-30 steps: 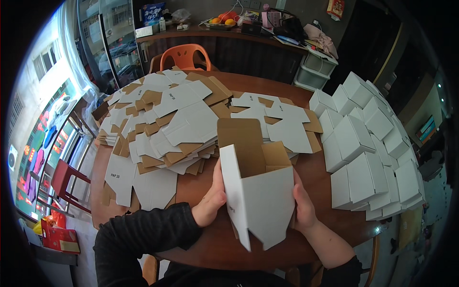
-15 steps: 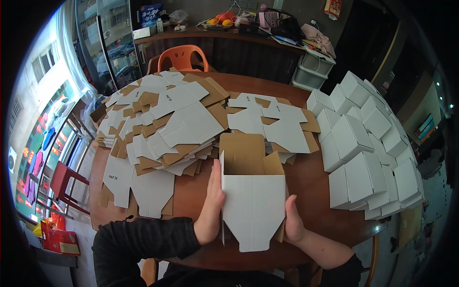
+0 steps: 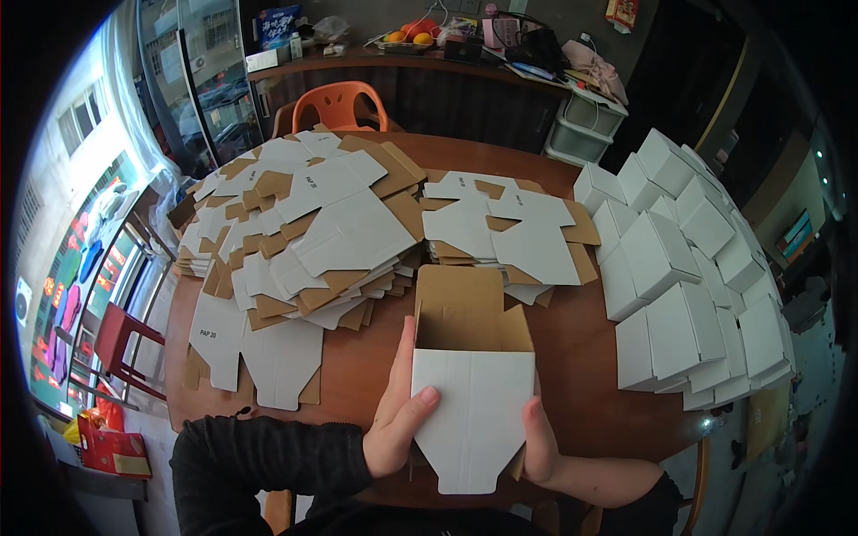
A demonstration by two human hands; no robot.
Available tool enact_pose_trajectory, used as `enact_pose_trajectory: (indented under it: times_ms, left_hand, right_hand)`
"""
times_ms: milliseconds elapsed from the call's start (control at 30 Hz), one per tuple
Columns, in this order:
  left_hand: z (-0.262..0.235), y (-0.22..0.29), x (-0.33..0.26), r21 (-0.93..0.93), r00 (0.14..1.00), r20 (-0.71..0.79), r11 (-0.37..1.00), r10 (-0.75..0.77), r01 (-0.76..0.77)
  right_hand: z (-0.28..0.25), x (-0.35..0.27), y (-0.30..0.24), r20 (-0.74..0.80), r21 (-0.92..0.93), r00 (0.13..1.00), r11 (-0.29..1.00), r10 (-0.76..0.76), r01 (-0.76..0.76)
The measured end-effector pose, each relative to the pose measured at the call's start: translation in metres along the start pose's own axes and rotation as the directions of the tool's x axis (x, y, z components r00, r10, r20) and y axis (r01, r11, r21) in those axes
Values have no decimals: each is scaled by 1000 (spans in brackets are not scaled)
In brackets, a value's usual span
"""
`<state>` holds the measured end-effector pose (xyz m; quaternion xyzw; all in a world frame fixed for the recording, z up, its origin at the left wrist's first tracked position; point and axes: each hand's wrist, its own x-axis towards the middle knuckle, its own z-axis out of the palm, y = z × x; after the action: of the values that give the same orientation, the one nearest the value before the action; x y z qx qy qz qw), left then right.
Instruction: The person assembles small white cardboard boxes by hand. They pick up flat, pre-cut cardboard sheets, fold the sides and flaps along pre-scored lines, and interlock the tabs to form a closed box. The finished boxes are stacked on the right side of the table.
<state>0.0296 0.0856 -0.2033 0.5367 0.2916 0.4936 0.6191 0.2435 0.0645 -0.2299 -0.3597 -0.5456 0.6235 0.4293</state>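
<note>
Between my two hands, near the front edge of the table, a partly folded cardboard box point(image 3: 471, 402) stands upright. It is white outside and brown inside. Its top is open, and a tapered flap points down toward me. My left hand point(image 3: 399, 415) grips its left side, the thumb lying on the white front panel and the fingers along the side wall. My right hand point(image 3: 540, 442) presses against the right side with the thumb up; its other fingers are hidden behind the box.
Flat, unfolded box blanks lie in a large heap point(image 3: 357, 228) at the left and a smaller pile point(image 3: 536, 250) behind the box. Finished white boxes point(image 3: 684, 322) are stacked along the right side of the brown table point(image 3: 357, 366). An orange chair point(image 3: 340, 105) stands beyond it.
The box has come lower and nearer to me. My left thumb has moved onto its front panel, and my right hand has shifted slightly down and inward.
</note>
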Motion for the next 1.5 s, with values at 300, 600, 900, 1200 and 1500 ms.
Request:
enact_pose_trajectory:
  times_ms: [300,600,900,1200,1500]
  left_hand:
    - [1,1,6,30,998,23,997,67,-67]
    - [-8,1,14,172,963,118,951,241,-259]
    - [-6,2,12,147,954,150,948,261,-282]
    - [-11,5,19,127,937,180,937,300,-325]
    - [-13,1,17,102,958,252,981,136,-167]
  right_hand:
    - [-1,0,-9,-6,20,998,998,-56,57]
    - [-8,11,-26,-10,11,994,994,-113,113]
    - [-7,14,-33,-50,-10,984,985,-171,171]
    - [-12,18,-33,-76,72,973,972,-217,222]
    - [-18,24,-26,-49,-102,960,958,-275,269]
